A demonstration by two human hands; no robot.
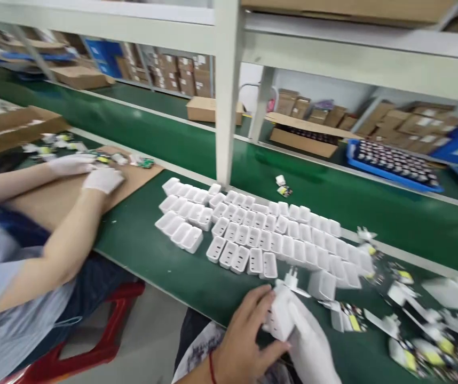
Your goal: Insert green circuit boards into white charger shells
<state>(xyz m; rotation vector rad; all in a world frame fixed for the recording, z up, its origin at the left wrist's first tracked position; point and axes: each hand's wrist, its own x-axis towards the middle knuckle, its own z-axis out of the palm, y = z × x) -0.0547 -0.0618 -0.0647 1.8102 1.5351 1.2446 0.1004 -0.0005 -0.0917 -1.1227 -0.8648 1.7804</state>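
Note:
A white plastic charger housing (280, 320) with small slots in its side is held low at the table's front edge. My bare left hand (240, 338), with a red cord at the wrist, grips it from the left. My right hand (311, 338), in a white glove, closes round it from the right. A white two-pin plug piece (292, 278) shows at the housing's upper end; whether it is joined to it I cannot tell. Beyond my hands, rows of similar open housings (239, 258) stand on the green table. Plug pieces with circuit boards (349, 318) lie to the right.
At the left, a co-worker's gloved hands (103, 180) handle small parts over a cardboard sheet (141, 180). A white post (227, 96) rises behind the housings. Further back are a blue tray (397, 165) of small parts and an open carton (303, 140). A red stool (112, 320) stands below.

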